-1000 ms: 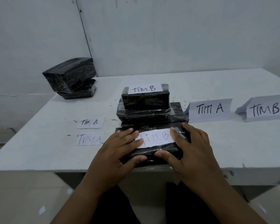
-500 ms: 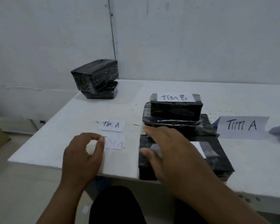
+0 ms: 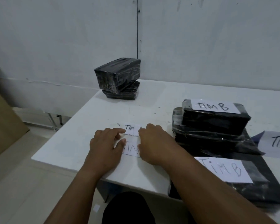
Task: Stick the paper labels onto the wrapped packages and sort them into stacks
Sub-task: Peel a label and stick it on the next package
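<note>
- Head view: your left hand and right hand rest with loose fingers on two paper labels on the bench.
- Neither hand grips anything.
- The unlabelled packages sit far ahead, nearer your left hand.

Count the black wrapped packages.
5: two unlabeled ones stacked at the far corner, two stacked at right, one at the near edge. More may be hidden.
</note>
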Available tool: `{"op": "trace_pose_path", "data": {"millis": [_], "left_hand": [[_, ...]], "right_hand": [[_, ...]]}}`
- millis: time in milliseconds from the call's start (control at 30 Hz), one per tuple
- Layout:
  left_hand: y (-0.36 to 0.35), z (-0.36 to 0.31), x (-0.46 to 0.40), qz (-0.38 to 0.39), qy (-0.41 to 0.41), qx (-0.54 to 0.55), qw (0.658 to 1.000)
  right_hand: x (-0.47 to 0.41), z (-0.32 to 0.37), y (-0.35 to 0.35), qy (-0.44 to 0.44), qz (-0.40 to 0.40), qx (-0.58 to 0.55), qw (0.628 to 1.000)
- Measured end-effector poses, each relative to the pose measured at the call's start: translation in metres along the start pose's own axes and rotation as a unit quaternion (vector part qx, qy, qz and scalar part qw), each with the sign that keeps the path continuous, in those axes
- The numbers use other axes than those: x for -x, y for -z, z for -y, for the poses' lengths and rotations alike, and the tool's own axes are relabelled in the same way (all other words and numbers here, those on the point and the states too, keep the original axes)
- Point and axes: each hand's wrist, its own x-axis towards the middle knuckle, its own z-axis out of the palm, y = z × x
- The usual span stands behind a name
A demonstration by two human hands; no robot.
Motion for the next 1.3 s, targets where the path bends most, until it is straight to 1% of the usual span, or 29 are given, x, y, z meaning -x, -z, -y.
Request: {"op": "trace_pose_path", "data": {"millis": [200, 533, 700, 833, 933, 1033, 1167, 1233, 1300], "left_hand": [[-0.004, 0.003, 0.001, -0.009, -0.017, -0.02, 1.0], [-0.005, -0.002, 0.001, -0.014, 0.0, -0.027, 1.0], [-0.005, -0.003, 0.001, -0.012, -0.012, -0.029, 0.999], [-0.005, -0.005, 0.002, -0.02, -0.022, -0.033, 0.999], [-0.005, -0.004, 0.002, -0.024, -0.028, -0.025, 0.999], [-0.004, -0.001, 0.004, -0.03, -0.035, 0.014, 0.999], [0.004, -0.002, 0.008, -0.047, -0.025, 0.134, 0.99], [0.011, -0.005, 0.01, -0.066, -0.009, 0.179, 0.982], [0.016, -0.003, 0.008, -0.098, 0.007, 0.211, 0.972]], "right_hand": [[-0.003, -0.007, -0.007, -0.004, -0.02, -0.024, 0.999], [-0.003, -0.009, -0.009, -0.002, -0.023, -0.042, 0.999], [-0.002, -0.009, -0.008, 0.0, -0.033, -0.051, 0.998], [-0.003, -0.008, -0.008, -0.015, -0.036, -0.043, 0.998], [-0.003, -0.007, -0.008, -0.023, -0.037, -0.059, 0.997], [0.0, -0.006, -0.004, -0.019, -0.038, -0.081, 0.996], [0.001, -0.008, 0.0, -0.02, -0.033, -0.117, 0.992], [-0.002, -0.009, -0.001, -0.031, -0.042, -0.185, 0.981], [-0.007, -0.008, -0.001, -0.039, -0.055, -0.273, 0.96]]}}
